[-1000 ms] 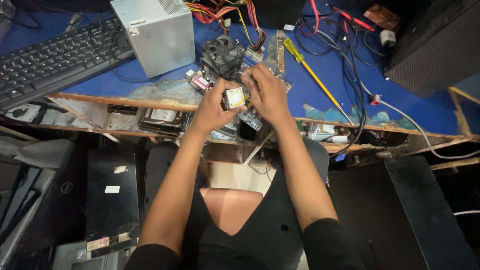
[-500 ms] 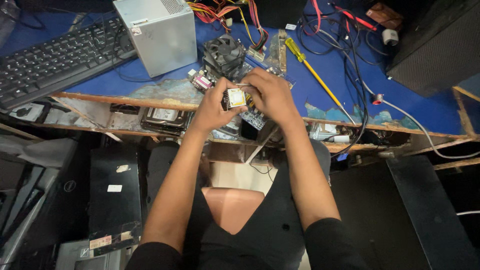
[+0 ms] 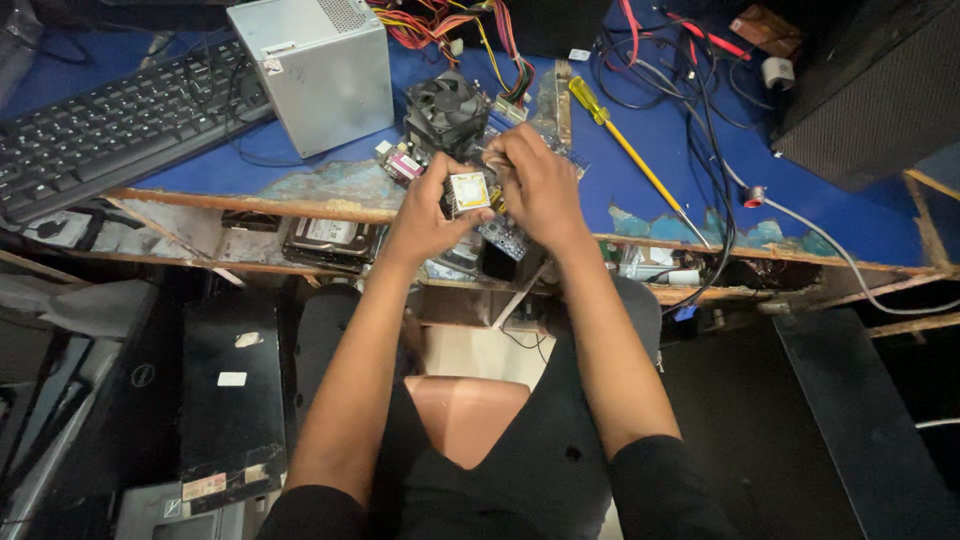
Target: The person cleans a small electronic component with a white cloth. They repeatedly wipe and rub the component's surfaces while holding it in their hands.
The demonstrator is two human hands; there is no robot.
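Blue desk edge: both hands grip circuit board.

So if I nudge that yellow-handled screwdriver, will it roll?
Probably. The yellow-handled screwdriver looks stiff, with a long thin shaft and rounded handle, lying flat on the blue desk. The black cables beside its tip would likely stop it.

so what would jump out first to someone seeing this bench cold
Both hands meet at the front edge of the blue workbench: the left hand and right hand hold a circuit board with a small gold heatsink between them. Just behind sits a black cooler fan, with a grey power supply box to its left. A yellow-handled screwdriver lies to the right, a black keyboard far left.
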